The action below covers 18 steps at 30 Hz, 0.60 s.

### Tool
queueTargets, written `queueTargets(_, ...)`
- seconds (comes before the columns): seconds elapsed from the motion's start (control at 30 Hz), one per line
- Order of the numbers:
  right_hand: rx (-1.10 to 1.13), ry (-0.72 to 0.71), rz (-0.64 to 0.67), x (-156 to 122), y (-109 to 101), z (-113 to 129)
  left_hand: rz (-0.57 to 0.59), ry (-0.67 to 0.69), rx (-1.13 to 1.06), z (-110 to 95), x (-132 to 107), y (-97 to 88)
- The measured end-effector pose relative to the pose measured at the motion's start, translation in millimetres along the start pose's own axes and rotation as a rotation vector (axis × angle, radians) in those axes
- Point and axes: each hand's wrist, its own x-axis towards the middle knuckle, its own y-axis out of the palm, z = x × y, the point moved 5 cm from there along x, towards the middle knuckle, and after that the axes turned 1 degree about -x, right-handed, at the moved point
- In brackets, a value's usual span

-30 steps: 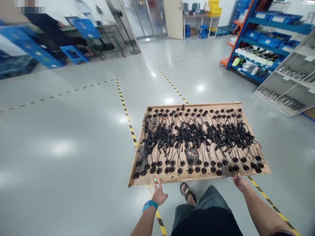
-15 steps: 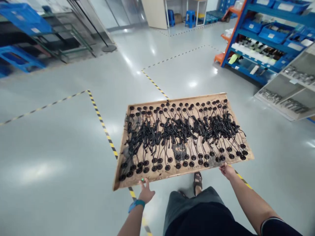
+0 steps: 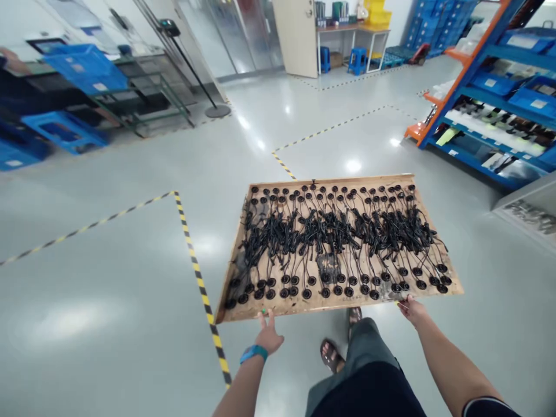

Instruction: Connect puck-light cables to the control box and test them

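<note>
A large shallow wooden tray [image 3: 299,307] is held out in front of me above the floor. My left hand [image 3: 269,337] grips its near edge toward the left corner, two fingertips showing on the rim and the rest below. On the same edge, farther right, my right hand [image 3: 412,311] pinches the rim. Many black coiled cables [image 3: 330,229] lie bundled across the middle of the tray, each ending in a round black disc. The discs form rows along the far and near sides.
Blue shelving [image 3: 482,110] with bins stands at the right, beside a grey cabinet [image 3: 530,208]. At left are a blue stool [image 3: 65,130], a blue crate [image 3: 87,66] and a seated person's arm [image 3: 15,61]. Striped tape [image 3: 195,272] marks the floor; a pole stand [image 3: 217,110] is ahead.
I have stepped forward, and the tray sits a little farther right in view, still in both hands. One sandalled foot now shows more fully. The surroundings have shifted right and down.
</note>
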Motion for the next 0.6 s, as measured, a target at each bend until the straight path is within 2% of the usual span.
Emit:
queueTargets(0.23,0.122,0.012,-0.024,-3,5,-11,0.012,0.031,0.062,0,8,3.7)
queueTargets(0.43,0.056,0.069,-0.082,-16,14,3,0.016,0.004,0.026,4,16,-4.1)
queueTargets(0.6,0.043,0.012,-0.094,-33,21,0,-0.009,0.051,-0.047,17,8,-6.8)
